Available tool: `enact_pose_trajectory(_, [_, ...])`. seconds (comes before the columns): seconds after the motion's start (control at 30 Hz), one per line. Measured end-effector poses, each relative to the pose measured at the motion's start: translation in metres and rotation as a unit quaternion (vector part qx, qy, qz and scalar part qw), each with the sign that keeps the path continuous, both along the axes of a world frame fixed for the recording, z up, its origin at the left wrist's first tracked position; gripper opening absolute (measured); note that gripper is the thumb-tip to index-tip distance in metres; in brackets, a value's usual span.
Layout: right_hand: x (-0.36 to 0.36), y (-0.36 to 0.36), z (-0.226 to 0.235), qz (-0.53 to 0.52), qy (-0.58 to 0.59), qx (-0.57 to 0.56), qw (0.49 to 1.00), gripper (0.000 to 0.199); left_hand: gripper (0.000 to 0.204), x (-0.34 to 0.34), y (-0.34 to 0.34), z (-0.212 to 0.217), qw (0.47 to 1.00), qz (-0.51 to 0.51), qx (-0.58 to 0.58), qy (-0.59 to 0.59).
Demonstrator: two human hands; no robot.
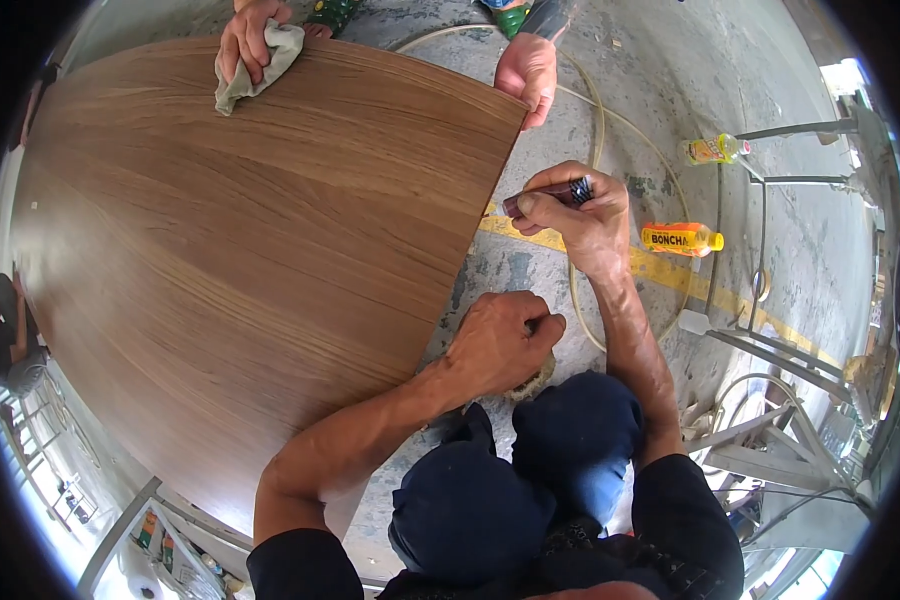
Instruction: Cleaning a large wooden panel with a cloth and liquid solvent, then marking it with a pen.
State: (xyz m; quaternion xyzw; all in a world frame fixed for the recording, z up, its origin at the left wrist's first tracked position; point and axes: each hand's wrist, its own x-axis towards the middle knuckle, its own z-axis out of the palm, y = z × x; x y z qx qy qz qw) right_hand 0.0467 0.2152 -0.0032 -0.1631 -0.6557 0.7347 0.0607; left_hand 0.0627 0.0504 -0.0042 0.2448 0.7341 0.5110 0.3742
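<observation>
Probably light and stiff, perhaps brittle, the short dark-brown stick (562, 193) suits a mid-length hold; the right hand (587, 226) pinches it just beside the wood-grained panel (300, 230). The left hand (495, 342) is curled, around what I cannot tell.

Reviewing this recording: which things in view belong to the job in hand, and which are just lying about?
Apparently part of the job:
wood-grain panel
dark brown stick, in the person's right hand
pale cloth, under a co-worker's hand on the panel

Apparently just lying about:
orange-yellow bottle
bottle with a yellow-green label
</observation>
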Motion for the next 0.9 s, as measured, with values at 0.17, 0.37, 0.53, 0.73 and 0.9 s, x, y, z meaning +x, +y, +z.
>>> enact_pose_trajectory(0.17, [0.002, -0.001, 0.002, 0.009, -0.012, -0.011, 1.0, 0.009, 0.03, 0.001, 0.001, -0.001, 1.0, 0.002, 0.01, -0.002])
enact_pose_trajectory(0.37, [0.004, -0.007, 0.005, 0.028, -0.033, -0.008, 0.999, 0.008, 0.029, 0.002, 0.001, -0.004, 1.0, 0.008, 0.019, 0.012])
enact_pose_trajectory(0.53, [0.006, -0.012, 0.007, 0.048, -0.041, -0.012, 0.998, 0.008, 0.029, 0.002, 0.002, -0.004, 1.0, 0.007, 0.017, 0.018])
enact_pose_trajectory(0.73, [0.009, -0.005, 0.0, 0.093, -0.011, -0.047, 0.994, 0.02, 0.026, 0.002, -0.001, -0.008, 1.0, -0.014, -0.003, 0.014])
enact_pose_trajectory(0.9, [0.01, 0.038, 0.002, -0.049, -0.028, -0.009, 0.998, 0.042, 0.028, 0.003, 0.0, -0.005, 0.999, -0.02, -0.019, 0.019])
